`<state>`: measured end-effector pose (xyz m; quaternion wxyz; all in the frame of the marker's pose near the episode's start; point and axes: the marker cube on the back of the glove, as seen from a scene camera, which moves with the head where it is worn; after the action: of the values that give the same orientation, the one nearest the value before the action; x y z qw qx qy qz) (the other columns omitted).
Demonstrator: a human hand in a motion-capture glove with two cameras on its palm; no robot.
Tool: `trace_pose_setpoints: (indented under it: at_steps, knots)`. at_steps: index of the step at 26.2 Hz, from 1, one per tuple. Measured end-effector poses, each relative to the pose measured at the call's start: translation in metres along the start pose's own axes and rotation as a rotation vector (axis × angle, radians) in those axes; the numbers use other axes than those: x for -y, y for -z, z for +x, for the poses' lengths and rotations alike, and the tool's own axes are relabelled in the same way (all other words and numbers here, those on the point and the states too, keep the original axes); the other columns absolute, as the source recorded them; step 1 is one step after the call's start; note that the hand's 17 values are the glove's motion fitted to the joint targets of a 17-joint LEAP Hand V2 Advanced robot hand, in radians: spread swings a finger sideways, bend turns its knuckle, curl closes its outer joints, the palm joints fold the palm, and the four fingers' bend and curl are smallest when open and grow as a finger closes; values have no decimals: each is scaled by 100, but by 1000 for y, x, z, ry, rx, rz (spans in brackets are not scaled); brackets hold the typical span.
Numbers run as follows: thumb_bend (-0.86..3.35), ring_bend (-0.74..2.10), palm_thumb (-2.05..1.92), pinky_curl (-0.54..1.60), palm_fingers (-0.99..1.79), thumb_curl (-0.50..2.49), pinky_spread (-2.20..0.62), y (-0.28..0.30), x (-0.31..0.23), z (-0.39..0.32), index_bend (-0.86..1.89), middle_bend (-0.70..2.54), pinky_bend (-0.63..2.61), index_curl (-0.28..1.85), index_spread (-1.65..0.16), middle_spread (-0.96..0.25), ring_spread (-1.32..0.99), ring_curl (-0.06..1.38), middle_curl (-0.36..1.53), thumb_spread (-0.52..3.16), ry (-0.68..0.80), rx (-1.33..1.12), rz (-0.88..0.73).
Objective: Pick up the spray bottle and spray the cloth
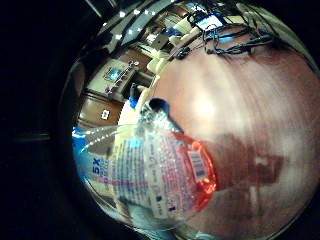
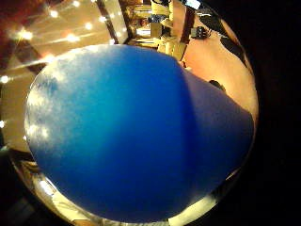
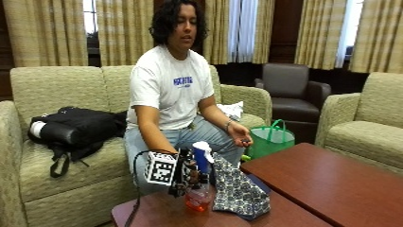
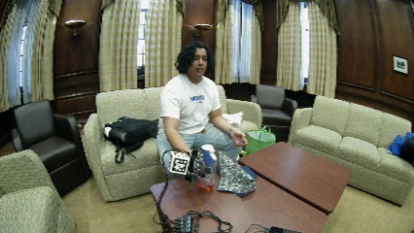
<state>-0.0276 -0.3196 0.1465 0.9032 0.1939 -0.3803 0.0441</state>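
The gloved right hand (image 3: 184, 176) is wrapped around the spray bottle (image 3: 198, 182), gripping it at the neck and upper body. The bottle stands upright on the near wooden table (image 3: 163, 215); whether its base touches the tabletop or sits just above it cannot be determined. The bottle is clear plastic with a blue and white spray head on top and orange-red liquid in the lower part. In the little-finger-side palm view the bottle's printed label and the orange-red liquid fill the area close to the palm, with the tabletop beyond it. In the thumb-side palm view the blue spray head fills most of the frame.

Just beside the bottle, on the side away from the gloved hand, the patterned cloth (image 3: 237, 190) stands in a draped, peaked shape on the same table. A dark flat object lies under its far edge.

Behind the table, the person sits on a light sofa (image 3: 56, 94). The bare left hand (image 3: 241, 139) rests palm up above the knee, holding nothing identifiable. A black bag (image 3: 79, 126) lies on the sofa seat beside the person. A green bag (image 3: 271, 139) stands on the floor past the second wooden table (image 3: 327, 179).
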Motion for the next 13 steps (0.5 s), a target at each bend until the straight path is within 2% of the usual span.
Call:
trace_pose_setpoints:
  at_steps: [10,13]
  knots:
    - [-3,61,63,38,21,35,-3,-16,33,1,11,42,50,7,-42,-21,-34,33,37,80,-40,-11,-24]
    - [-2,67,66,38,26,35,-5,-19,43,1,9,37,51,7,-40,-20,-33,33,35,82,-49,-13,-22]
